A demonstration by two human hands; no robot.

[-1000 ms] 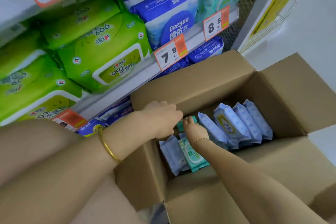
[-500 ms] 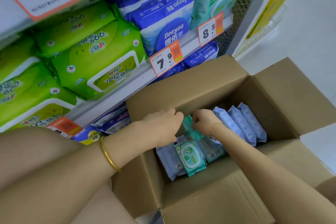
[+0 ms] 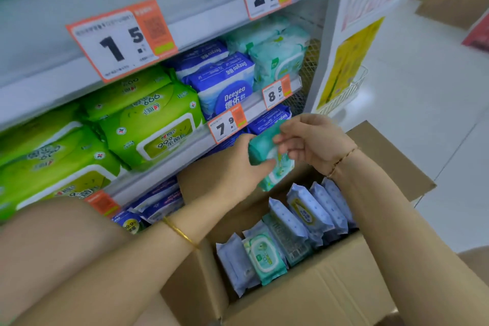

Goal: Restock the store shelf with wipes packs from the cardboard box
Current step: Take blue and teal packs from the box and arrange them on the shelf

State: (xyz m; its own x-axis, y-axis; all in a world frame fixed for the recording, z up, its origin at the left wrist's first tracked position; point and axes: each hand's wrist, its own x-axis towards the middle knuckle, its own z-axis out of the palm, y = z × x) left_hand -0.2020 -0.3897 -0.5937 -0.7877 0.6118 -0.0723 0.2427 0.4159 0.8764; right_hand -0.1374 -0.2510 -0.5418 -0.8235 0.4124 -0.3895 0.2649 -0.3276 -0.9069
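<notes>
Item: one teal wipes pack (image 3: 275,164), held above the open cardboard box (image 3: 312,296), level with the shelf (image 3: 185,151) front edge. Our left hand (image 3: 238,167) is closed around its near end; our right hand (image 3: 315,140) pinches its top. In the box: pale blue packs (image 3: 312,214) standing in a row, one teal-lidded pack (image 3: 264,257) among them. On the shelf: green packs (image 3: 148,124), blue Deeyeo packs (image 3: 225,82).

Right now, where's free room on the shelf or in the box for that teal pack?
Bare room: the shelf board above the 1.5 price tag, and the cardboard box gap under the hands. Crowded: the 7.9 tier, with green packs, Deeyeo packs and mint packs. Both the left hand and right hand hold the teal pack.
</notes>
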